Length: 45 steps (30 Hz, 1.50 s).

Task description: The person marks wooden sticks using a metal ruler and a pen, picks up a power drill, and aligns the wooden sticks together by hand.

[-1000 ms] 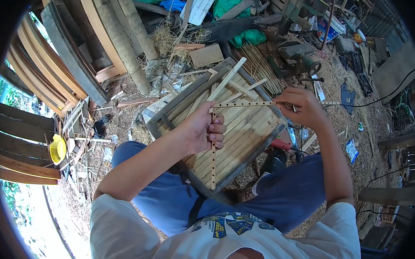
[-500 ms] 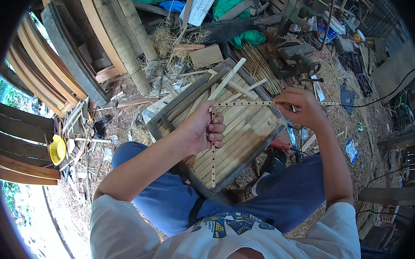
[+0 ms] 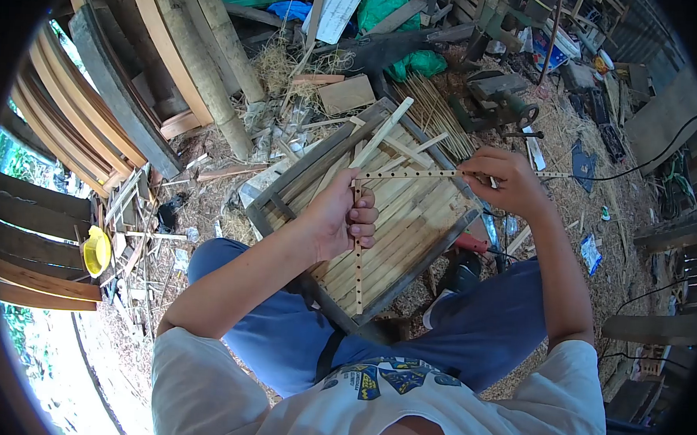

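Note:
My left hand (image 3: 342, 217) is closed in a fist around a thin pale wooden strip with a row of small holes (image 3: 358, 276), which hangs down toward me. Its thumb is at the left end of a second strip with holes (image 3: 416, 174), lying crosswise so the two meet nearly at a right angle. Toward the right, my right hand (image 3: 499, 177) pinches this crosswise strip between thumb and fingers, and its far end sticks out beyond the hand. Below both hands is a slatted wooden tabletop with a dark frame (image 3: 410, 236). Loose pale sticks (image 3: 387, 134) rest on its far part.
Past the table lie a bundle of thin sticks (image 3: 434, 116) and a green metal vise (image 3: 497, 103). A red-handled tool (image 3: 470, 242) is by the table's right edge. Bamboo poles (image 3: 224, 49) lean at the left, near a yellow bowl (image 3: 96, 252). Shavings cover the ground.
Almost nothing differs. The lower end of the hanging strip has shifted very slightly; both hands keep their places and their hold.

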### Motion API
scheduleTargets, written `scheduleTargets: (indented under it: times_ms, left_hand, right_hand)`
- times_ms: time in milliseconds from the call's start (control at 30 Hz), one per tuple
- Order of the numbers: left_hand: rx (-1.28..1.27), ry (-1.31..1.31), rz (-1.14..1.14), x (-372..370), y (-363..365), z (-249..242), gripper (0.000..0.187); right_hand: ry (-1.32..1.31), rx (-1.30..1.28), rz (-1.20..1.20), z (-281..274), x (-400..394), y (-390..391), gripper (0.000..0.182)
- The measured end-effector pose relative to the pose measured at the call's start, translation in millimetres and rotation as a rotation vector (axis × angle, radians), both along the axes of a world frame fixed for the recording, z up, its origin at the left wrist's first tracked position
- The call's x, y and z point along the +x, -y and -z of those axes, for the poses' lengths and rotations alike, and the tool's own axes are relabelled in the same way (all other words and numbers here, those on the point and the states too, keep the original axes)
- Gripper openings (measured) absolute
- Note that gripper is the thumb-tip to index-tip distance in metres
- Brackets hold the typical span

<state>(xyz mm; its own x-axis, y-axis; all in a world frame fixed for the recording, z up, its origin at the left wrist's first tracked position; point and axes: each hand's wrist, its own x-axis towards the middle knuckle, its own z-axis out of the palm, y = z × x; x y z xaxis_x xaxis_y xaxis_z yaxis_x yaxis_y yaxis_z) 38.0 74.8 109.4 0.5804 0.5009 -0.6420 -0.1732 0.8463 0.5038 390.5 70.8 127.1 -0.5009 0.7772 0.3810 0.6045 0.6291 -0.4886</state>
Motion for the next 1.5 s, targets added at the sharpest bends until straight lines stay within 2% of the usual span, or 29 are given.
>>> scheduleTargets:
  times_ms: [233, 833, 1067, 1233, 1433, 1500]
  left_hand:
    - [0.086, -0.029, -0.029, 1, 2, 2, 0.056]
    - [0.590, -0.204, -0.161, 12, 10, -6, 0.060]
    - [0.737, -0.306, -0.227, 18, 22, -17, 0.062]
    - [0.781, -0.285, -0.225, 16, 22, -10, 0.060]
    - [0.781, -0.365, -0.345, 21, 14, 6, 0.057]
    - [0.820, -0.307, -0.300, 17, 11, 18, 0.058]
  right_hand:
    - [-0.014, 0.018, 0.006, 0, -1, 2, 0.021]
    - [-0.019, 0.042, 0.035, -1, -4, 3, 0.033]
    - [-0.034, -0.030, 0.068, -1, -2, 1, 0.031]
    - [-0.080, -0.027, 0.089, -4, -3, 4, 0.027]
    - [-0.107, 0.001, 0.080, -4, 0, 3, 0.021]
    - [-0.080, 0.017, 0.101, -8, 1, 4, 0.019]
